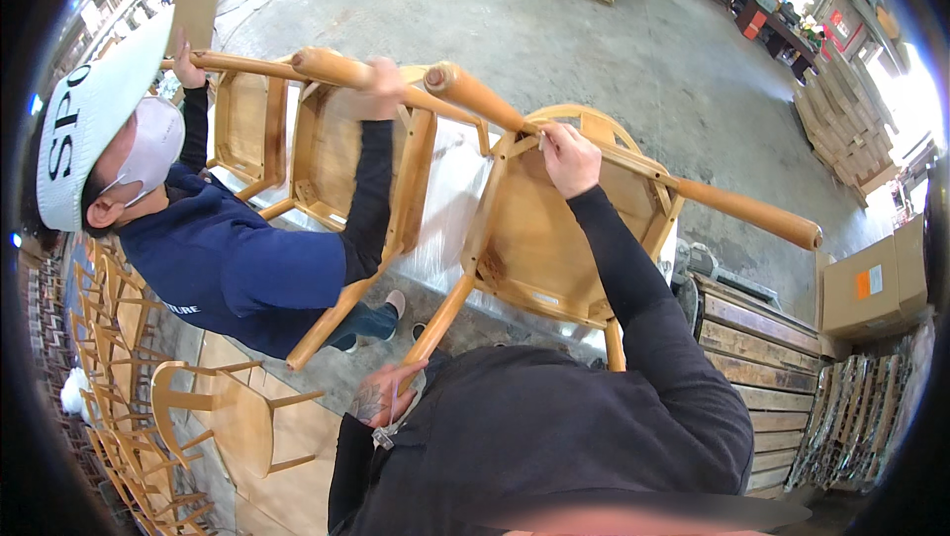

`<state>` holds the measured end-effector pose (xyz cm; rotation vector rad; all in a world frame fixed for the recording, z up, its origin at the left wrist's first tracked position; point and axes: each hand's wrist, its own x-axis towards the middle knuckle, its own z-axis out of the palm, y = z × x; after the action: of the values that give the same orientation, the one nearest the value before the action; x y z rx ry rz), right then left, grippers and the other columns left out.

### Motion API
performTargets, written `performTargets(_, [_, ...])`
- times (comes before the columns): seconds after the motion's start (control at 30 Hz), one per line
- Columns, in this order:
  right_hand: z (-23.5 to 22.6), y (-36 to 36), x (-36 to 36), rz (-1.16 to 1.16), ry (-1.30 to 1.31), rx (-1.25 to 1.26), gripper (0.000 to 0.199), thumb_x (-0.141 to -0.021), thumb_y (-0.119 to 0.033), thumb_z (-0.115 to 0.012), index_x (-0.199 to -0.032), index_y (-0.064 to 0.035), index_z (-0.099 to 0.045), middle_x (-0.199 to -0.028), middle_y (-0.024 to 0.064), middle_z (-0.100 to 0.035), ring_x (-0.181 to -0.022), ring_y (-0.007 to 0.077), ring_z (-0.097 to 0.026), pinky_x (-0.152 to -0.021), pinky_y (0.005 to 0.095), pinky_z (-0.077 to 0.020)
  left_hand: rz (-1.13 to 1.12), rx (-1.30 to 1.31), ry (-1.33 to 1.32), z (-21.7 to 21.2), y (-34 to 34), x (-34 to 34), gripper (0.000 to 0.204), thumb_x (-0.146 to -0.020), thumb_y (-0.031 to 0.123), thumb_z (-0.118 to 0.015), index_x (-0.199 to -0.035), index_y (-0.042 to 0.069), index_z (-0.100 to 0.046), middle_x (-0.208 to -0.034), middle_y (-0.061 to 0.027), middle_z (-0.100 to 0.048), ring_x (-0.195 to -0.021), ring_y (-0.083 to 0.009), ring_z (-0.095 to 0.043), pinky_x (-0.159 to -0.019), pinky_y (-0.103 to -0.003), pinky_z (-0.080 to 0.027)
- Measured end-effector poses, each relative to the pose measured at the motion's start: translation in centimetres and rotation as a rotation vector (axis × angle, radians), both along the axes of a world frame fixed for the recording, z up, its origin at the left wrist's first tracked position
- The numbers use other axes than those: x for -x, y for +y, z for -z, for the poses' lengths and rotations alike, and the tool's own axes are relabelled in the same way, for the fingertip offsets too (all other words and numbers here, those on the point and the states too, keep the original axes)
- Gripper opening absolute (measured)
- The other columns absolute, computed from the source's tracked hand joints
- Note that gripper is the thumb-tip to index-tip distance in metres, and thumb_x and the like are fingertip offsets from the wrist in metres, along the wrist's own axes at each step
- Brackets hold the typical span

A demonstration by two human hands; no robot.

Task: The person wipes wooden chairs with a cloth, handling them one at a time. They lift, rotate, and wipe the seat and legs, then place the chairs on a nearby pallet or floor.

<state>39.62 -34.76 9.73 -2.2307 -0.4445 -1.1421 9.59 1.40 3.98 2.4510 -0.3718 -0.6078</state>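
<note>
Workshop with a grey concrete floor (594, 51), timber stacks (846, 120) along the far right, a cardboard box (871, 289) on slatted pallets (762, 368), more wooden chairs (129, 378) racked at the lower left. In the middle, a desk wrapped in clear film (445, 199), carrying two upturned wooden chairs. Nearer one, the upturned chair (539, 229), seat underside facing up, legs jutting out toward the rim. Likely stiff and fairly heavy, smooth varnish a little slick; legs and seat frame the sound places to grip, thin rails less so. Second chair (327, 150) alongside, gripped at its leg by a co-worker (228, 259) in a blue top and white cap. Right hand (569, 155) at the seat frame near a leg joint, fingers pinched together on a small pale item, too small to name. Left hand (386, 399) low by the chest, beside a front leg, fingers curled around a thin tool, kind unclear.
</note>
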Motion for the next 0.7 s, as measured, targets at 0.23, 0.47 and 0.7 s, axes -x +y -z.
performTargets(0.23, [-1.9, -4.8, 1.7, -0.132, 0.060, -0.620, 0.013, -0.085, 0.002, -0.060, -0.097, -0.0033, -0.063, -0.082, 0.0102, -0.065, -0.069, 0.0162, -0.067, -0.059, 0.0279, -0.0518, 0.023, -0.001, 0.001, -0.1, -0.3, -0.3, 0.060, -0.080, 0.017, -0.065, -0.137, 0.027, -0.049, -0.094, -0.0153, -0.057, -0.088, -0.0327, -0.061, -0.080, -0.040, -0.050])
performTargets(0.47, [-1.3, -15.8, -5.0, 0.417, 0.188, -0.155, 0.013, -0.092, -0.012, -0.053, -0.101, -0.0084, -0.061, -0.099, 0.0146, -0.064, -0.088, 0.0318, -0.065, -0.074, 0.0406, -0.0528, -0.041, 0.022, 0.150, -0.3, -0.3, -0.5, 0.061, -0.080, 0.012, -0.065, -0.137, 0.027, -0.051, -0.099, -0.0159, -0.058, -0.095, -0.0313, -0.061, -0.085, -0.041, -0.047])
performTargets(0.7, [4.0, -18.4, -5.7, 0.474, 0.620, 0.198, 0.019, -0.093, -0.018, -0.045, -0.103, -0.0086, -0.058, -0.097, 0.0158, -0.066, -0.093, 0.0363, -0.063, -0.078, 0.0469, -0.0497, 0.022, 0.103, 0.037, 0.3, -0.4, 0.3, 0.058, -0.082, 0.014, -0.066, -0.137, 0.027, -0.050, -0.103, -0.0165, -0.060, -0.094, -0.0346, -0.061, -0.084, -0.042, -0.049])
